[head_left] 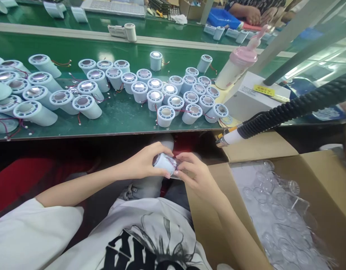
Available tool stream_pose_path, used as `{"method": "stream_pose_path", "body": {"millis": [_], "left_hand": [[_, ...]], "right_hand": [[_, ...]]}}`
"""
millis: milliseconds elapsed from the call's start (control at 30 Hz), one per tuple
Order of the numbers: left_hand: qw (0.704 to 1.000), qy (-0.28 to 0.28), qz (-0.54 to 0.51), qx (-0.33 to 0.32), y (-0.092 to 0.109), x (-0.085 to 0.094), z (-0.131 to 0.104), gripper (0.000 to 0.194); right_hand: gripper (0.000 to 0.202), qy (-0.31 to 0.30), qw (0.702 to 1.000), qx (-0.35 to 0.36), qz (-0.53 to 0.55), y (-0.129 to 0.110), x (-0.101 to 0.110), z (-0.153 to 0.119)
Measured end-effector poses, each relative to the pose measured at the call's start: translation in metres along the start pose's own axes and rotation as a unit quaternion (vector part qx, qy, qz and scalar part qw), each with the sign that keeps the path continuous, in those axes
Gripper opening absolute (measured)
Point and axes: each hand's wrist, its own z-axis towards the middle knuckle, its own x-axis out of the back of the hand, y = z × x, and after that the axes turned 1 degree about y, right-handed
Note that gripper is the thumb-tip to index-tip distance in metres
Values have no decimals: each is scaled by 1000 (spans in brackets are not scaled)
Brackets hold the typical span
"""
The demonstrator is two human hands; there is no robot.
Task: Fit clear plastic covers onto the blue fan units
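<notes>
Work surface: a glossy green bench top [116, 118] crosses the upper part of the frame, with a pale straight rail [77, 35] along it.
Left hand: the left hand [146, 162], at the centre of the frame, is clamped on a pale blue plastic cylinder [164, 163], thumb on one side and fingers on the other.
Right hand: the right hand [197, 175] is just right of it, fingers bent around the cylinder's right end, where thin dark red wires and some clear plastic show; whether the fingertips are pinched shut I cannot tell.
Held piece: the cylinder is tilted, above the lap and below the bench edge.
Bench, left: a crowd of pale blue cylinders with ribbed round ends [39, 80], several leaning, with red wires trailing among them.
Bench, centre: a tighter group of similar pale blue cylinders [169, 90], mostly upright; two more sit just behind it.
On the rail: a small pale cylinder with a flat arm [130, 32], upper centre.
Bench, right: a cloudy bottle with a pink lid [232, 69] beside a white box with a yellow label [256, 93].
Right edge: a black corrugated hose [291, 103] slants down to a white nozzle end.
Lower right: an open cardboard box [218, 210] holds many clear, rounded plastic pieces [282, 221].
Upper right: another person's hands [259, 17] are near a blue tray [222, 18].
</notes>
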Motion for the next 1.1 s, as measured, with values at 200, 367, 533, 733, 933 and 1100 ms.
{"method": "stream_pose_path", "body": {"millis": [200,367,533,733,933,1100], "left_hand": [[998,25,5,-59,-30,-13,-1,64],[992,-34,11,-119,-36,-14,-2,65],[984,-55,-166,-29,-30,-16,-4,66],[935,-86,-343,17,-27,-20,-7,63],[954,-109,-279,-29,-17,-12,-8,75],[969,-94,-219,-61,-12,-8,-11,76]], "right_hand": [[19,81,981,-72,161,3,-9,-1],[27,113,931,-151,312,9,-12,1],[24,99,940,-85,315,16,-6,-2],[36,77,991,78,82,25,-2,-15],[39,48,976,29,210,15,-1,-23],[37,18,957,-59,285,5,1,-24]]}}
